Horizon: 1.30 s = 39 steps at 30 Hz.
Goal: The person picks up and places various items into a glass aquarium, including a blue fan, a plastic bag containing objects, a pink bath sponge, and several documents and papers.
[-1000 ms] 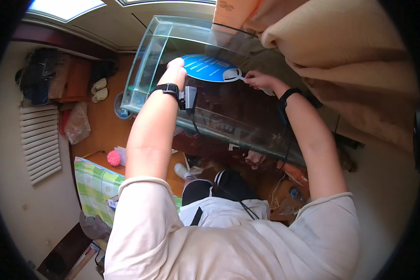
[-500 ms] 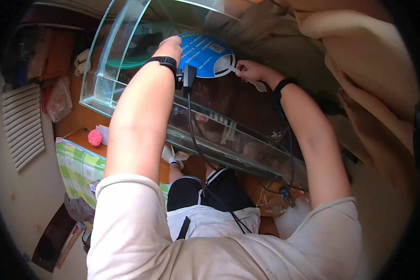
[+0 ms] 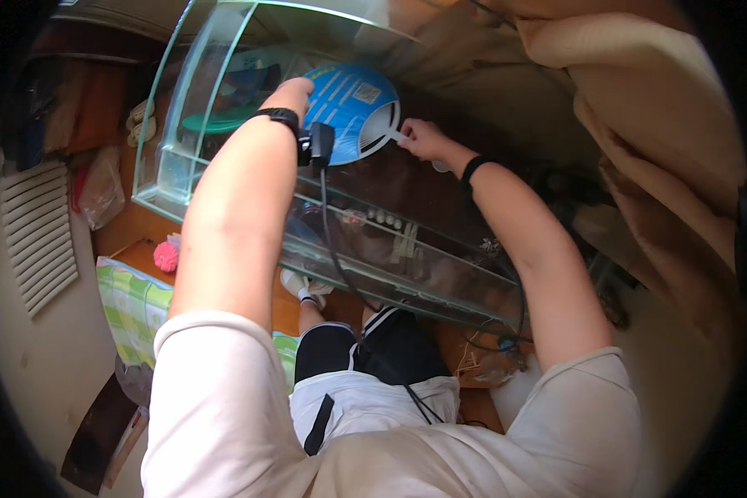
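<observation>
A round blue hand fan (image 3: 340, 112) with pale printing and a white ribbed part at its handle end is held up over the glass case. My right hand (image 3: 424, 139) is closed round its white handle, whose end shows just below my fingers. At the fan's upper left edge my left hand (image 3: 295, 93) grips the rim; most of its fingers are hidden from view. Black bands circle both wrists, and a black device with a cable hangs at the left one.
A glass case (image 3: 241, 50) with sharp-looking edges stands under my arms, a green round item (image 3: 212, 123) inside. A beige curtain (image 3: 622, 75) hangs at the right. At the left are a pink pompom (image 3: 166, 256), a green checked cloth (image 3: 133, 299) and pale sandals (image 3: 141, 124).
The fan has shifted left and slightly down, turning a little. Both hands have moved left with it, the right one more, keeping hold.
</observation>
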Available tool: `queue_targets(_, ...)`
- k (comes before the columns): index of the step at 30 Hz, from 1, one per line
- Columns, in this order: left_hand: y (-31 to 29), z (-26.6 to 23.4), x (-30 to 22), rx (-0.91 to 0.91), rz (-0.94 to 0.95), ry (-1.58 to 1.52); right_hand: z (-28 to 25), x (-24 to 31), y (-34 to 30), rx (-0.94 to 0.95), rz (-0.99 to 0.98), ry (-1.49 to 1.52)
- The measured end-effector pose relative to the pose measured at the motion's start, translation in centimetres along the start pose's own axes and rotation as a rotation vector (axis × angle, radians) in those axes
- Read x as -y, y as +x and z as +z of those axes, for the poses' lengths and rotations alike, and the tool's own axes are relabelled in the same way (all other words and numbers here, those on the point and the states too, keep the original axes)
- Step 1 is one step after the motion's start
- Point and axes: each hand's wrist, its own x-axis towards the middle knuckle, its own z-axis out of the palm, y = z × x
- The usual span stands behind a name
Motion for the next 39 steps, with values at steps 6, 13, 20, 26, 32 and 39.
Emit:
queue_targets(6, 3.4, 2.2, -0.7, 0.161, -0.589, -0.394, 1.4, -1.0, 2.4, -0.135, 0.061, -0.024)
queue_targets(13, 4.6, 3.4, -1.4, 0.108, -0.55, -0.292, 2.1, -1.7, 5.8, -0.215, 0.093, 0.063)
queue_targets(20, 6.0, 3.7, -1.8, 0.071, -0.493, -0.409, -1.4, 0.2, 4.3, -0.149, 0.185, 0.386)
queue_targets(26, 3.2, 5.0, -6.2, 0.248, -0.367, -0.477, -5.0, 4.3, -0.6, -0.081, 0.368, 0.786)
queue_targets(32, -1.2, 2.8, -10.6, 0.17, -0.246, -0.725, -8.0, 7.2, -4.5, -0.149, 0.245, 1.044)
queue_targets(39, -8.6, 1.6, -12.1, 0.213, -0.142, -0.869, -8.6, 12.8, -11.8, -0.132, 0.222, 1.169)
